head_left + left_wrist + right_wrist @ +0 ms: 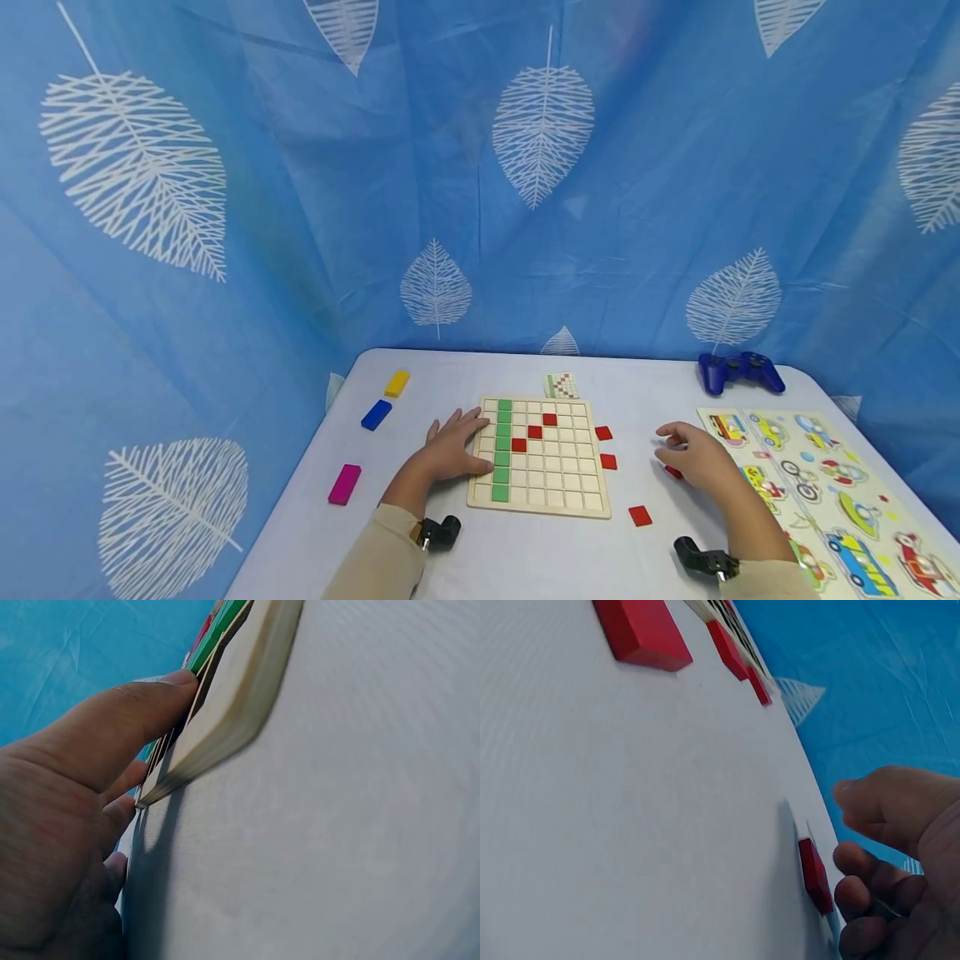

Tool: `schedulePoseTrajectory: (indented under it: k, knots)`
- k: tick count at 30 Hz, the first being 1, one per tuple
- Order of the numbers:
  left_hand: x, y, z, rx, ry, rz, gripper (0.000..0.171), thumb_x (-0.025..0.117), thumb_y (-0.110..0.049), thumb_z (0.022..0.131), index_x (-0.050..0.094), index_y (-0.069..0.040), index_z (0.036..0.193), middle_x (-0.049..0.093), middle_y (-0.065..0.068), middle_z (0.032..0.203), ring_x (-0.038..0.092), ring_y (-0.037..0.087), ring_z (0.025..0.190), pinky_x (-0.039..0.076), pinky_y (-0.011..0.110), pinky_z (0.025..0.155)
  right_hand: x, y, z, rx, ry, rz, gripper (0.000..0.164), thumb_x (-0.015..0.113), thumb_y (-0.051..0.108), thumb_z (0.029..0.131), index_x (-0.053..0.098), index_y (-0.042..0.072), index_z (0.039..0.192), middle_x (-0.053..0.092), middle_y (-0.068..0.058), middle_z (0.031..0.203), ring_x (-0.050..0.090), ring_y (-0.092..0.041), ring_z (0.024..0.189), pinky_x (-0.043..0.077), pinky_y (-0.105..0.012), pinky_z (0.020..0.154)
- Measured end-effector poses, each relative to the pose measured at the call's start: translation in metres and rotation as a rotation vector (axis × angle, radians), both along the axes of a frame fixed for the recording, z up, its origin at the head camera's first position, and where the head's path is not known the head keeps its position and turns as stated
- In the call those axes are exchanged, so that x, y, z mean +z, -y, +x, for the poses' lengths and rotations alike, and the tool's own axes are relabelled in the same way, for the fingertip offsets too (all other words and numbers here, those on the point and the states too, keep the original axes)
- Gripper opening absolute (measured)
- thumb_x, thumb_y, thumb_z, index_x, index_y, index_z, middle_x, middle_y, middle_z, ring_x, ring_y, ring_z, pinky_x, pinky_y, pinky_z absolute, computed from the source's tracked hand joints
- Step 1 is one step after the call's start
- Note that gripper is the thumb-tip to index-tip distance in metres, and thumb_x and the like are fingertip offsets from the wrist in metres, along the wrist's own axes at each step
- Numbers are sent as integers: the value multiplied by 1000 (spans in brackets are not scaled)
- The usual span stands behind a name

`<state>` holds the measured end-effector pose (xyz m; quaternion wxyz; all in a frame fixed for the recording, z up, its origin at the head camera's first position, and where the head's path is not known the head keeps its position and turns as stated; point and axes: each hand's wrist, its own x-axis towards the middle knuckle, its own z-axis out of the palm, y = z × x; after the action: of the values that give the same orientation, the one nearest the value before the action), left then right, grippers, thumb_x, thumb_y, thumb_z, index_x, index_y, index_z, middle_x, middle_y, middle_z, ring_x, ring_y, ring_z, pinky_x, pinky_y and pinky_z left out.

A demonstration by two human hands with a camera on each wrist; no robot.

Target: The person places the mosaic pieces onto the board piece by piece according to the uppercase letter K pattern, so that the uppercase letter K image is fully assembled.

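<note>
A square wooden grid board lies on the table with a column of green tiles near its left side. Three red tiles climb diagonally from that column. My left hand rests at the board's left edge, fingers spread and thumb on top of the board. Right of the board, my right hand is over a red tile, its fingers loosely bent and holding nothing. Three more loose red tiles lie between the board and this hand.
Behind the board is a small pattern card. Yellow, blue and magenta blocks lie on the left. At the right are a blue game controller and a vehicle picture board. A leaf-print curtain hangs behind the table.
</note>
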<state>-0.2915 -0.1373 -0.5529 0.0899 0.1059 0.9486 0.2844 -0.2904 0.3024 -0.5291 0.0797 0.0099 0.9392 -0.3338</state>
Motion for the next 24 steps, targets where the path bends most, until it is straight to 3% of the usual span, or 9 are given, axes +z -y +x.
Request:
schedulePoseTrajectory:
  k: [9, 16, 24]
  knots:
    - [-1, -1, -1, 8, 1, 0, 89, 85, -52, 81, 48, -28, 158, 27, -4, 174, 9, 30, 164, -2, 64, 129, -7, -14, 8, 69, 14, 49, 51, 82, 30, 90, 65, 3, 130, 64, -14, 116, 57, -28, 101, 50, -48, 87]
    - [-2, -1, 0, 11, -3, -8, 89, 85, -51, 81, 47, -28, 158, 27, -5, 174, 9, 29, 164, -2, 64, 129, -13, -18, 10, 13, 39, -12, 48, 81, 29, 90, 63, 4, 126, 59, -11, 106, 54, -26, 96, 42, -36, 75]
    - [-1, -1, 1, 10, -3, -4, 88, 85, -52, 81, 48, -28, 157, 28, -4, 173, 10, 30, 164, -1, 64, 129, -13, -19, 13, -38, 59, -53, 40, 80, 26, 91, 65, 4, 121, 60, -10, 106, 53, -27, 98, 43, -36, 77]
